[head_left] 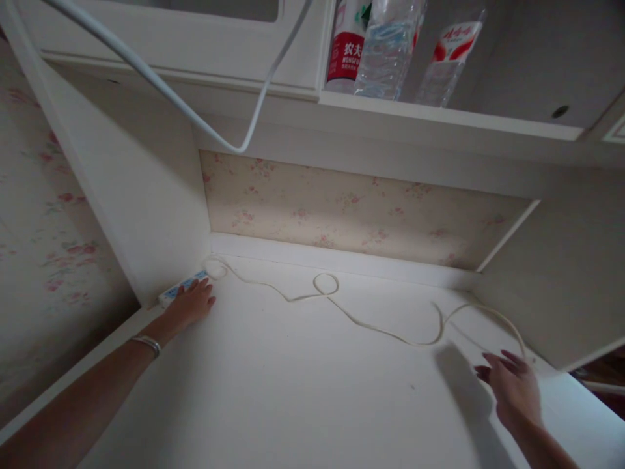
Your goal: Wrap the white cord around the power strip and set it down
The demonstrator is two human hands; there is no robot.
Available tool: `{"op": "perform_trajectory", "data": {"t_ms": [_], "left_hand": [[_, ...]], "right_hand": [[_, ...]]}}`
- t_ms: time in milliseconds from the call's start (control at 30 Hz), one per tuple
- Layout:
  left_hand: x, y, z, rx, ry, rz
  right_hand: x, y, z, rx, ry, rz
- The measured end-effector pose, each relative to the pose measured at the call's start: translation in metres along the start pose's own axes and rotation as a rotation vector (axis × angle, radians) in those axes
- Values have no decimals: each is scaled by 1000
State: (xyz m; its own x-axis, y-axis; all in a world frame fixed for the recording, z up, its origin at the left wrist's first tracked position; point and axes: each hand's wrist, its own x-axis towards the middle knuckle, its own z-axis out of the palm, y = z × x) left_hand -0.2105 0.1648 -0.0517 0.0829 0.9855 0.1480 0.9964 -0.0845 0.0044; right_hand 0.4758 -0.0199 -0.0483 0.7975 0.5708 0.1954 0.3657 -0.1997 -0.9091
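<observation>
A white power strip (169,294) with a blue label lies against the left side panel of the white desktop. My left hand (188,306) rests palm down over its near edge, fingers spread and stretched out. From the far end of the strip, a thin cream cord (359,322) runs right across the desktop with small loops. Its right part arches up off the surface to my right hand (515,387), whose fingers are bent and seem closed on it. The exact grip and the cord's end are partly hidden behind the fingers.
Overhead, a cabinet shelf (449,116) holds several plastic bottles (385,55). A thick white cable (195,120) hangs down in a loop in front of the cabinet. Side panels close off the desktop (303,378) left and right, with flowered wallpaper (342,208) behind.
</observation>
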Motion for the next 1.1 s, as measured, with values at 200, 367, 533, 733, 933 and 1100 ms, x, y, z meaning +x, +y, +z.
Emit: {"op": "perform_trajectory", "data": {"t_ms": [200,367,533,733,933,1100], "left_hand": [[12,10,-17,-98,26,-47],[-21,69,-26,-230,95,20],[-84,157,-35,-663,-2,190],[-124,211,-43,-1329,-239,81],[-126,207,-35,-1395,-331,91],[-126,208,-37,-1390,-333,99]], "right_hand": [[-81,-61,46,123,-433,-65],[-159,-97,96,185,-927,-156],[-243,-130,163,202,-1222,-139],[-300,-151,199,244,-1197,-364],[-299,-147,186,129,-1195,-422],[-300,-144,190,146,-1218,-391]]}}
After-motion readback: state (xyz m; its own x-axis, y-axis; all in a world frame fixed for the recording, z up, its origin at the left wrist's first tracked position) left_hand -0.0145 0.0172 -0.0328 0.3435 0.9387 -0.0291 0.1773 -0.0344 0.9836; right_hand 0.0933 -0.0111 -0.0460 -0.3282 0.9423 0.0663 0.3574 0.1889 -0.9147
